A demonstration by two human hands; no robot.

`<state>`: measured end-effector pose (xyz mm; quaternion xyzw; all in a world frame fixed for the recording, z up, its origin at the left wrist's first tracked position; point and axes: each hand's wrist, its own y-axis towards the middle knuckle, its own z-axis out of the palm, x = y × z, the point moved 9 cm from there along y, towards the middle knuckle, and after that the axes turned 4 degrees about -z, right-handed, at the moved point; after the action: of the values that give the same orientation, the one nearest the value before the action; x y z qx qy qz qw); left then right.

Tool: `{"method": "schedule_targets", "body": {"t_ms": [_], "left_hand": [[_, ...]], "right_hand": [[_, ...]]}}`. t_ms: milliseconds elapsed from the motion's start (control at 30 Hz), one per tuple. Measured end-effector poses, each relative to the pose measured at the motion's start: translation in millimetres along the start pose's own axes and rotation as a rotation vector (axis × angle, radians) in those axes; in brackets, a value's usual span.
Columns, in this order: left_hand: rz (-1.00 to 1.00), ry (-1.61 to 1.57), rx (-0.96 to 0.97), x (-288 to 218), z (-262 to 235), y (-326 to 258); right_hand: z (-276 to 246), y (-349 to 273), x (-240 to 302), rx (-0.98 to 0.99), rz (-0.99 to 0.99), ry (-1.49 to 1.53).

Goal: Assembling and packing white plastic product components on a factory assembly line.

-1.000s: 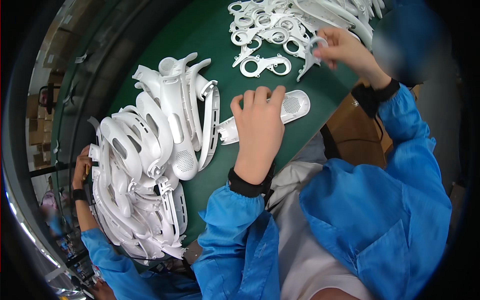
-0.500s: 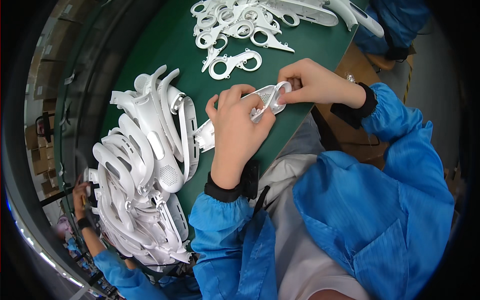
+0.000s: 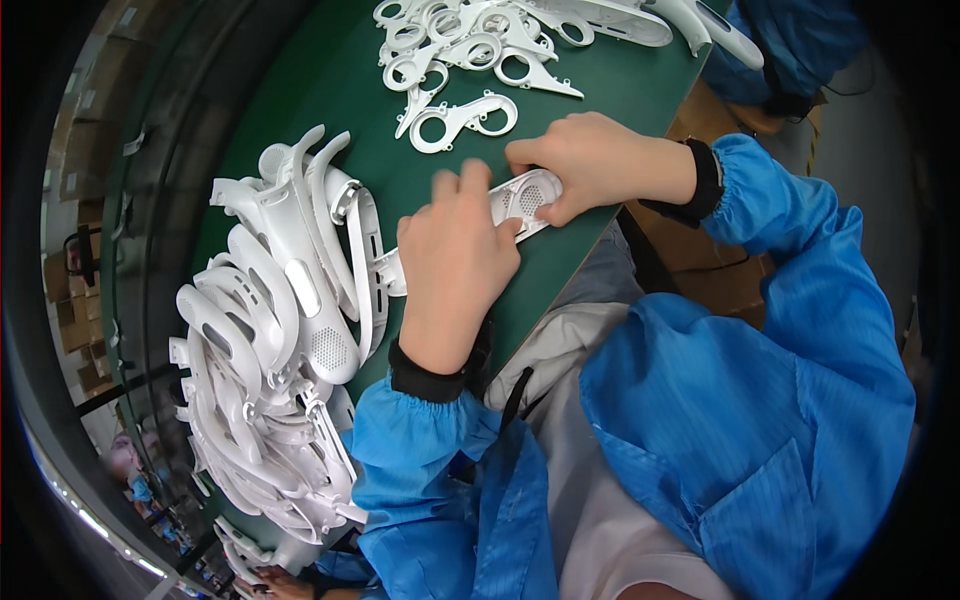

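A long white plastic shell (image 3: 528,202) with a round perforated patch lies on the green table (image 3: 330,90). My left hand (image 3: 455,265) lies flat over its near part, fingers on top of it. My right hand (image 3: 585,160) grips its far rounded end, thumb and fingers around the edge. Both arms wear blue sleeves with black cuffs. The shell's middle is hidden under my left hand.
A big heap of white curved plastic shells (image 3: 270,340) lies to the left. Several small white ring-shaped parts (image 3: 460,50) are spread at the far side. Another person's blue sleeve (image 3: 790,50) is at top right, another person's hand (image 3: 265,580) at the bottom left.
My right hand came back from the ring-shaped parts to the shell under my left hand and now grips its end. The small ring piece it held is no longer visible.
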<state>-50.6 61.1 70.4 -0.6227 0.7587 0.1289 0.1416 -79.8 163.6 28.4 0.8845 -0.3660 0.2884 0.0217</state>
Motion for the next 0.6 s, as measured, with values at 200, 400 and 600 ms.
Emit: {"method": "schedule_targets", "body": {"t_ms": [200, 400, 600], "left_hand": [[0.06, 0.08, 0.168, -3.4, 17.6, -8.8], [0.11, 0.065, 0.081, -5.2, 17.4, -17.7], [0.186, 0.001, -0.07, -8.5, -6.1, -21.1]], "right_hand": [[5.3, 1.2, -3.4, 0.05, -0.01, 0.141], [4.3, 0.6, 11.7, -0.119, -0.167, 0.006], [-5.3, 2.3, 14.1, -0.184, -0.227, 0.039]]}}
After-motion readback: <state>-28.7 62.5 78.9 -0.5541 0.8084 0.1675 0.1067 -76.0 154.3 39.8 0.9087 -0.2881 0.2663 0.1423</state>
